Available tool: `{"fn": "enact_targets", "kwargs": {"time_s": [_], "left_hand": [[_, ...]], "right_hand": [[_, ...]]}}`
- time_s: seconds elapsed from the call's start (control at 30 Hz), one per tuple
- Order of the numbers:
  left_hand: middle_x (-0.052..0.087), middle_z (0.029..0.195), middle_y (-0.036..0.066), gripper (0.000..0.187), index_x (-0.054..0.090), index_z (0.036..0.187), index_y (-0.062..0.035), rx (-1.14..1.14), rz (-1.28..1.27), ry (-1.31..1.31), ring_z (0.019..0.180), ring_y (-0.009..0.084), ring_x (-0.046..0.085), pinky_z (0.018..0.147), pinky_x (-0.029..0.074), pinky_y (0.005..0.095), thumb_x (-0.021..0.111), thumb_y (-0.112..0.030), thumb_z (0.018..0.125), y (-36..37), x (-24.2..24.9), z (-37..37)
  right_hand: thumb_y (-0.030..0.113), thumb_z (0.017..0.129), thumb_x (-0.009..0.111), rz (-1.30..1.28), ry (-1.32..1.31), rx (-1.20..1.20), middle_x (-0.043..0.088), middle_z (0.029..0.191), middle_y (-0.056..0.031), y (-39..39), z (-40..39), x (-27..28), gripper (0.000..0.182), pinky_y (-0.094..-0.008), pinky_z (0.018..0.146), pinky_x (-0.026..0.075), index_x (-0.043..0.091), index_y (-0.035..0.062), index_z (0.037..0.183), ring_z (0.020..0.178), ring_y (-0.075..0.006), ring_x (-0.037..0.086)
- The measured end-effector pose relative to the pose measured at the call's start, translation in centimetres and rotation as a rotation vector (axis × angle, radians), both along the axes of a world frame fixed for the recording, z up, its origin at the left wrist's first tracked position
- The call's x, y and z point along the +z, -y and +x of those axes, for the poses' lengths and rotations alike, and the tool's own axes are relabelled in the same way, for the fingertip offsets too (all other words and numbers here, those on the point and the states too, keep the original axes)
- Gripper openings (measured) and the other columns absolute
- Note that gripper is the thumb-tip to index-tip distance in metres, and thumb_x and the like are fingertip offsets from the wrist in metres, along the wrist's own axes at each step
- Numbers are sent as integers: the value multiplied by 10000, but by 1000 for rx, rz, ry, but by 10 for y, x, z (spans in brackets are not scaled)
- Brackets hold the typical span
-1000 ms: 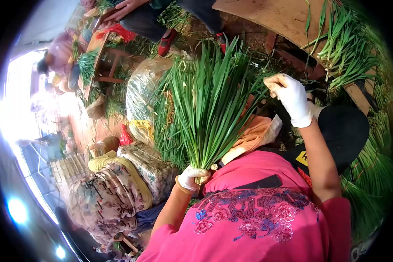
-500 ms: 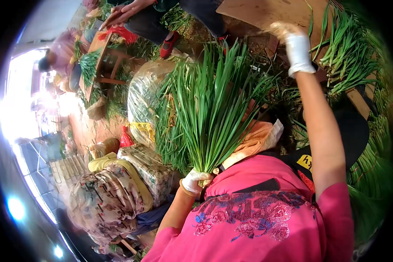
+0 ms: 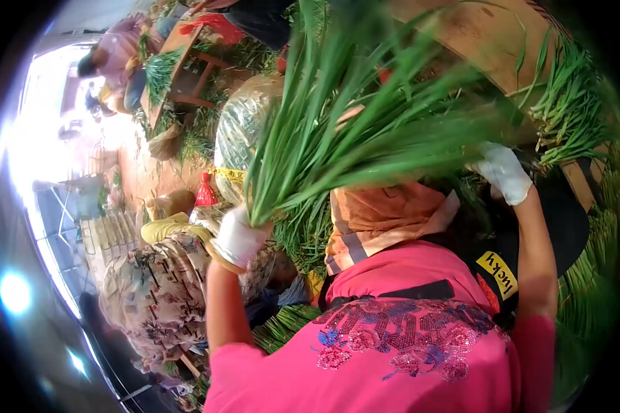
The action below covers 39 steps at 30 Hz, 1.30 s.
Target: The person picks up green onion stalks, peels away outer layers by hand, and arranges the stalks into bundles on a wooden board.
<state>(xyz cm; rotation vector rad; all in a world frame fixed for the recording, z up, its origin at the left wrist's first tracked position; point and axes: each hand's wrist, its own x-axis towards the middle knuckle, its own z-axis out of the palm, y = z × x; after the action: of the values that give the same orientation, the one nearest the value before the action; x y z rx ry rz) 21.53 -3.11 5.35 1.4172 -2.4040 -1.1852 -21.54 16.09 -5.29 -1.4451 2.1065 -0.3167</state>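
Observation:
My left hand [image 3: 242,237], in a white glove, is closed around the stem end of a bunch of long green garlic chives [image 3: 344,131]. The leaves fan up and to the right, blurred toward their tips. My right hand [image 3: 504,173], also gloved in white, is at the right beside the leaf tips. Its fingers are hidden by leaves and blur, so I cannot see whether they grip any. Beneath the bunch, an orange cloth [image 3: 375,217] covers my lap.
A wooden board [image 3: 486,41] lies ahead, with piled chives [image 3: 575,103] to its right. A clear plastic-wrapped bundle [image 3: 244,120] stands left of the bunch. Near my right arm is a black item with a yellow "lucky" label [image 3: 497,274]. A person in patterned clothing [image 3: 155,296] is at left.
My left hand has moved left and up with the chives, whose leaves now sweep to the right. My right hand has come down from the board toward the leaf tips.

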Motion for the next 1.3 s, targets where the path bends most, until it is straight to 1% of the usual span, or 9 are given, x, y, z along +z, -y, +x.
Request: {"fn": "enact_targets", "kwargs": {"time_s": [0.2,0.27,0.43,0.53,0.63,0.8,1.0,1.1,1.3], "left_hand": [[665,969,165,447,598,1192,-120,-229,-580,398,854,307,655,717,518,334,639,-22,758,33,72,-21],[660,983,169,507,572,1240,-149,-236,-630,412,866,322,650,718,520,341,635,-21,753,32,77,-23],[652,1048,153,647,493,1332,-203,-240,-703,461,893,325,648,724,521,362,612,24,738,25,77,-31],[643,1075,148,698,454,1360,-208,-268,-804,499,898,328,643,733,519,379,621,29,724,21,77,-34],[635,1092,141,680,468,1344,-171,-343,-906,502,866,330,638,714,510,393,640,5,710,19,81,-38],[586,769,107,634,428,1360,-90,-523,-1112,681,653,310,577,590,465,411,565,-19,746,2,112,-76],[511,765,23,538,447,1332,-69,-848,-1495,933,673,178,530,610,420,323,513,-78,798,-38,150,-148],[482,742,11,505,509,1266,-96,-927,-1465,738,666,173,508,613,409,321,593,-155,771,-62,171,-176],[518,810,27,539,500,1288,-142,-1082,-1515,776,750,173,542,680,445,351,628,-184,767,-69,201,-219]], "right_hand": [[206,778,629,203,-33,-270,645,992,-183,-10,-17,42,258,-375,805,473,675,6,935,963,-318,614],[167,773,636,-249,160,-328,639,971,-185,-30,-34,29,184,-380,794,467,675,3,847,925,-315,617],[145,826,606,-454,-176,-420,659,853,-157,-51,-58,49,432,-347,669,480,567,96,1253,734,-276,636],[160,864,583,-209,393,-806,580,676,-62,-48,-42,113,388,-260,522,429,581,101,1247,524,-105,484],[153,870,581,-202,219,-872,616,777,-50,-47,-18,151,370,-257,607,459,595,104,1236,623,-105,535],[245,779,646,-749,-461,-186,555,1278,-94,-30,43,191,504,-351,1003,388,564,104,1256,1176,-264,518],[587,649,670,-796,-199,262,408,1381,-211,53,133,177,944,-453,1069,250,435,-29,1325,1300,-335,358],[544,708,644,-991,44,235,444,1342,-207,74,142,168,859,-480,1078,226,439,-37,1307,1294,-338,357],[280,756,625,-1197,164,114,593,730,-158,74,114,166,303,-419,612,466,553,29,911,702,-320,604]]}}
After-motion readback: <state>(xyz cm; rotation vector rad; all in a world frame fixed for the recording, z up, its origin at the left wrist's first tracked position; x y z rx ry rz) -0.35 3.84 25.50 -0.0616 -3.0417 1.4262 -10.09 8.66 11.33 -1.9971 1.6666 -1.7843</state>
